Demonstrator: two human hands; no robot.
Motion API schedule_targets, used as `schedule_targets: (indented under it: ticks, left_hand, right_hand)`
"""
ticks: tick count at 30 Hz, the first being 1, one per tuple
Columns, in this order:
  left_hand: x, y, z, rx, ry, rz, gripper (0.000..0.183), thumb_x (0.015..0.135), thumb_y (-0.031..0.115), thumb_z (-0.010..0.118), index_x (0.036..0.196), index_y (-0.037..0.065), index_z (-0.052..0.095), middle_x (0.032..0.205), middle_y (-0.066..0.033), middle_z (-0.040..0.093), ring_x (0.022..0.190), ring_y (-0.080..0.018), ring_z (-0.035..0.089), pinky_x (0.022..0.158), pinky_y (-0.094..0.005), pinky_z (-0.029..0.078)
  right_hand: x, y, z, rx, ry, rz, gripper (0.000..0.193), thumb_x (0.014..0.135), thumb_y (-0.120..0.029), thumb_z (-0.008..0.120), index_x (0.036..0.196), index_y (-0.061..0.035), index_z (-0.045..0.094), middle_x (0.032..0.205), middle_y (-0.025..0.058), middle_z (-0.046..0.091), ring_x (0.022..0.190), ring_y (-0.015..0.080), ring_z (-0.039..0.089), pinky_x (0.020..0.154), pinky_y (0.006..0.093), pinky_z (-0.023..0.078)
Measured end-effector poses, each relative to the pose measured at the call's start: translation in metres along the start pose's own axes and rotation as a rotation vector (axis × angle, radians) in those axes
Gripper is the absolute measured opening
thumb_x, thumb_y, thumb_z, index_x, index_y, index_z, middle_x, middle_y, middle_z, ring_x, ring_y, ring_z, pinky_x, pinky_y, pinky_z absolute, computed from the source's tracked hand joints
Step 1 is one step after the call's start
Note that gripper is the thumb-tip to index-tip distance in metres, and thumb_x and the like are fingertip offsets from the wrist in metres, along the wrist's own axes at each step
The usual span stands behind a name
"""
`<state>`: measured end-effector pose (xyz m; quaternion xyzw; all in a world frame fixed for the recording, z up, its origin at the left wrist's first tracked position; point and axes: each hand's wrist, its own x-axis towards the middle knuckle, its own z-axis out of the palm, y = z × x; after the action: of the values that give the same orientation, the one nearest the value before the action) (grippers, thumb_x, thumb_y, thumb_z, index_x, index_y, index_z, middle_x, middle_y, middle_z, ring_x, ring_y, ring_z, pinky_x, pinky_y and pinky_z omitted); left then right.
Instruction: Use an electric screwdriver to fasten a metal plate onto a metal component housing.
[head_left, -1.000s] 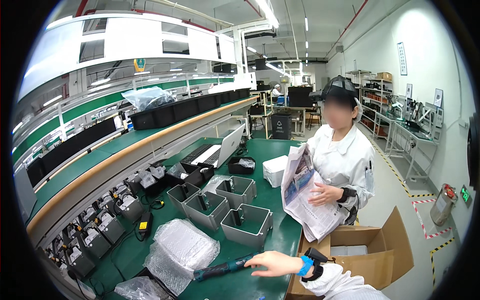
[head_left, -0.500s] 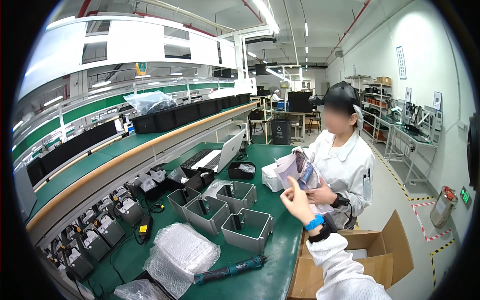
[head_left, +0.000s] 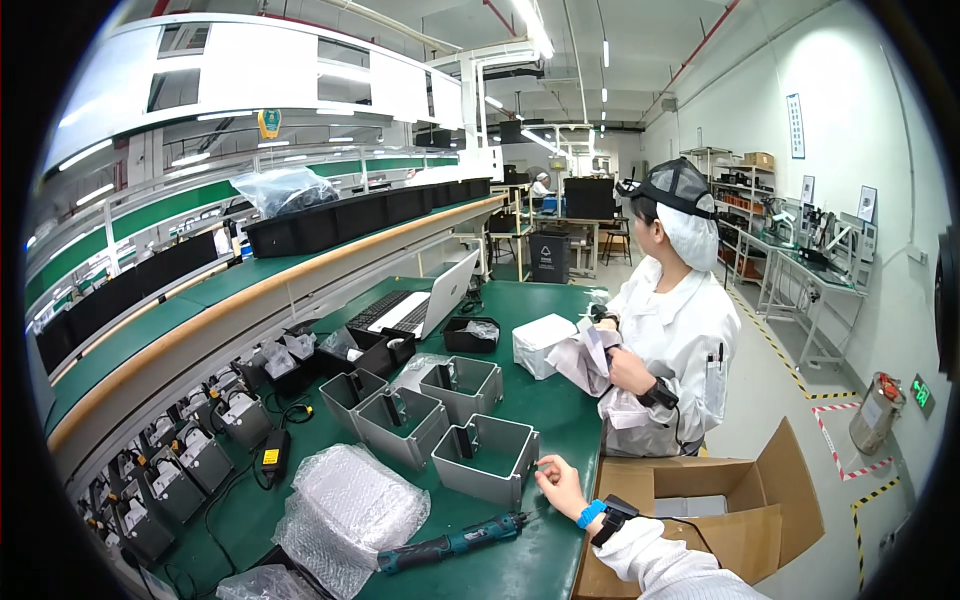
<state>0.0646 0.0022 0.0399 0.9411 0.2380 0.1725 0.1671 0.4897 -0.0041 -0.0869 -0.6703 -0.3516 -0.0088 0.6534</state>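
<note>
My right hand (head_left: 562, 486), with a blue band and a black device at the wrist, is over the right edge of the green workbench (head_left: 545, 400). Its fingers are loosely bent and apart, with nothing in them. The fingertips are close beside the nearest open grey housing (head_left: 490, 478); I cannot tell whether they touch it. Several more grey housings (head_left: 402, 440) stand just behind and to the left. A teal and black power screwdriver (head_left: 450, 546) lies nearer to me, beside a bubble-wrapped bundle (head_left: 350, 505). My left hand is out of view.
A co-worker (head_left: 670, 320) in white holds crumpled wrapping (head_left: 585, 360) by a white package (head_left: 540, 345). An open cardboard box (head_left: 740, 535) stands right of the bench. A laptop (head_left: 445, 295), black bins (head_left: 470, 335) and wired grey units (head_left: 200, 455) line the left.
My right hand has come down from a raised pointing pose near the co-worker to beside the nearest housing. The co-worker has turned away and lowered the wrapping toward the bench.
</note>
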Motion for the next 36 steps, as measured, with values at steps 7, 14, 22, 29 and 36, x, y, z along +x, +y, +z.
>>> schedule_targets:
  ticks: [7, 14, 22, 29, 36]
  left_hand:
    - [0.003, 0.003, -0.004, 0.003, -0.042, 0.019, 0.054, 0.071, 0.036, 0.071, 0.113, 0.004, 0.059, 0.075, -0.0100, 0.056, 0.073, -0.0262, 0.055, 0.065, -0.0378, 0.045]
    - [0.002, 0.000, -0.003, -0.021, -0.051, 0.035, 0.055, 0.070, 0.033, 0.072, 0.113, 0.000, 0.058, 0.075, -0.0120, 0.056, 0.071, -0.0274, 0.055, 0.065, -0.0386, 0.045]
    - [0.002, -0.002, -0.002, -0.030, -0.017, 0.066, 0.055, 0.070, 0.031, 0.073, 0.112, -0.001, 0.058, 0.071, -0.0135, 0.056, 0.066, -0.0284, 0.054, 0.063, -0.0391, 0.045]
    - [0.004, 0.001, -0.007, -0.041, -0.026, 0.072, 0.056, 0.071, 0.031, 0.072, 0.114, -0.002, 0.056, 0.072, -0.0144, 0.055, 0.068, -0.0293, 0.054, 0.063, -0.0389, 0.045]
    - [0.005, 0.000, -0.006, -0.047, -0.048, 0.051, 0.056, 0.070, 0.031, 0.072, 0.113, -0.001, 0.057, 0.071, -0.0136, 0.054, 0.069, -0.0288, 0.053, 0.064, -0.0387, 0.044]
  right_hand:
    - [0.002, 0.014, -0.001, 0.060, -0.076, 0.172, 0.013, 0.083, -0.001, 0.054, 0.095, -0.0020, 0.052, 0.070, 0.0033, 0.059, 0.056, 0.0066, 0.053, 0.046, 0.0208, 0.041]
    - [0.003, 0.009, 0.000, -0.074, -0.121, 0.170, 0.011, 0.078, -0.005, 0.061, 0.087, -0.0022, 0.056, 0.062, 0.0020, 0.057, 0.054, 0.0053, 0.050, 0.050, 0.0228, 0.041]
    - [0.003, 0.010, 0.000, -0.093, -0.146, 0.149, 0.011, 0.078, -0.007, 0.061, 0.086, -0.0019, 0.057, 0.062, 0.0019, 0.057, 0.054, 0.0061, 0.050, 0.050, 0.0235, 0.041]
    - [0.003, 0.004, 0.000, -0.106, -0.164, 0.166, 0.010, 0.078, -0.008, 0.061, 0.085, -0.0023, 0.057, 0.061, 0.0019, 0.056, 0.053, 0.0072, 0.049, 0.050, 0.0240, 0.041]
    - [0.004, 0.013, 0.001, -0.147, -0.157, 0.115, 0.008, 0.081, -0.006, 0.061, 0.085, -0.0019, 0.056, 0.060, 0.0007, 0.055, 0.050, 0.0061, 0.051, 0.045, 0.0227, 0.041]
